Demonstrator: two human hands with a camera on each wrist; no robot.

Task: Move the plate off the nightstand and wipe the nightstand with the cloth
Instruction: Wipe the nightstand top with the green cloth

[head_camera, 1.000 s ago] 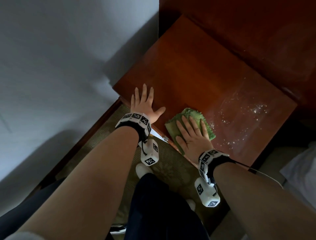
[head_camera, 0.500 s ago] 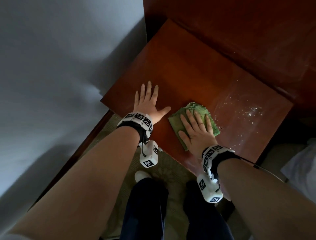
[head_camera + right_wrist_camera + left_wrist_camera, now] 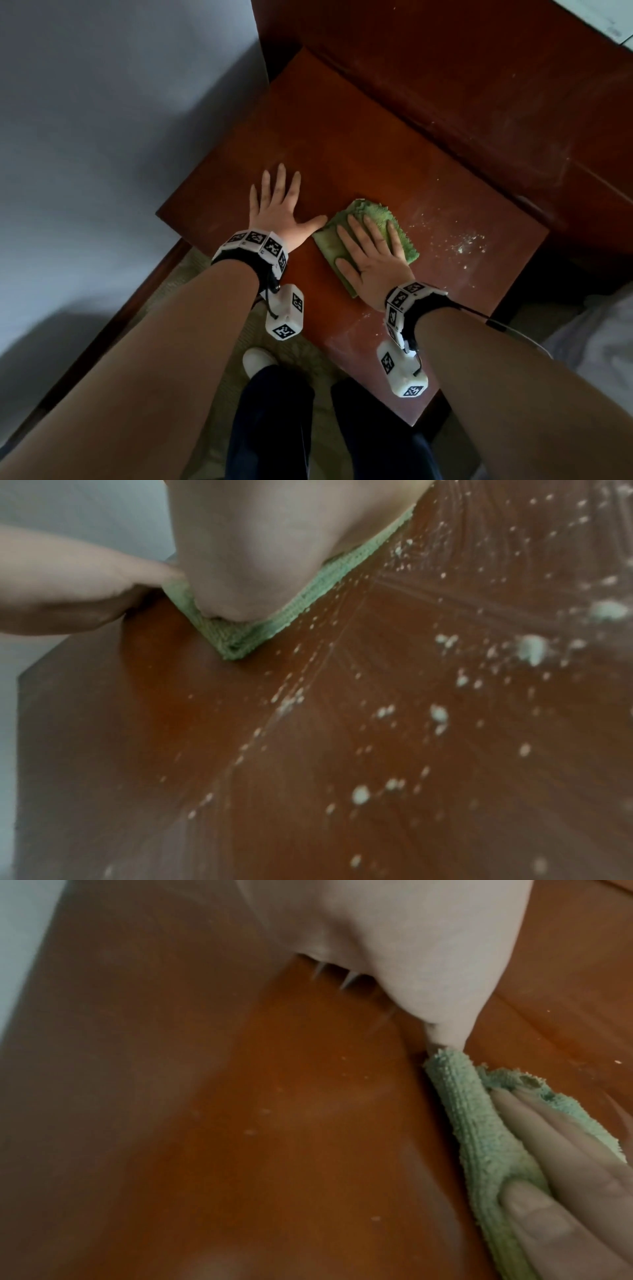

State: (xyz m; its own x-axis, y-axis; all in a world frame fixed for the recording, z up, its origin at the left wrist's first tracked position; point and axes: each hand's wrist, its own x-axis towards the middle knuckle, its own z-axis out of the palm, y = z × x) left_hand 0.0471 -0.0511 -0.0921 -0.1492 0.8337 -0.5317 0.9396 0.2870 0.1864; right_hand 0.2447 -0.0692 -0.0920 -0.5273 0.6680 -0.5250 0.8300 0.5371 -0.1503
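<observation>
The reddish-brown nightstand (image 3: 342, 144) fills the middle of the head view. A folded green cloth (image 3: 368, 210) lies on it, and my right hand (image 3: 370, 246) presses flat on it with straight fingers. My left hand (image 3: 275, 202) rests flat on the bare wood just left of it, its thumb tip touching the cloth's edge. White crumbs (image 3: 469, 243) are scattered to the right of the cloth. The left wrist view shows the cloth (image 3: 479, 1137) under my right hand's fingers (image 3: 565, 1150). In the right wrist view the cloth's corner (image 3: 240, 639) pokes out under the palm, beside crumbs (image 3: 531, 647). No plate is in view.
A grey wall (image 3: 102, 137) runs along the left. Dark wooden panelling (image 3: 479, 85) rises behind the nightstand. White bedding (image 3: 599, 342) lies at the right edge. My legs and a white shoe (image 3: 257, 359) stand on patterned carpet in front.
Both hands have moved from the front edge farther onto the nightstand top. The right hand has slid the cloth along with it, still flat on it.
</observation>
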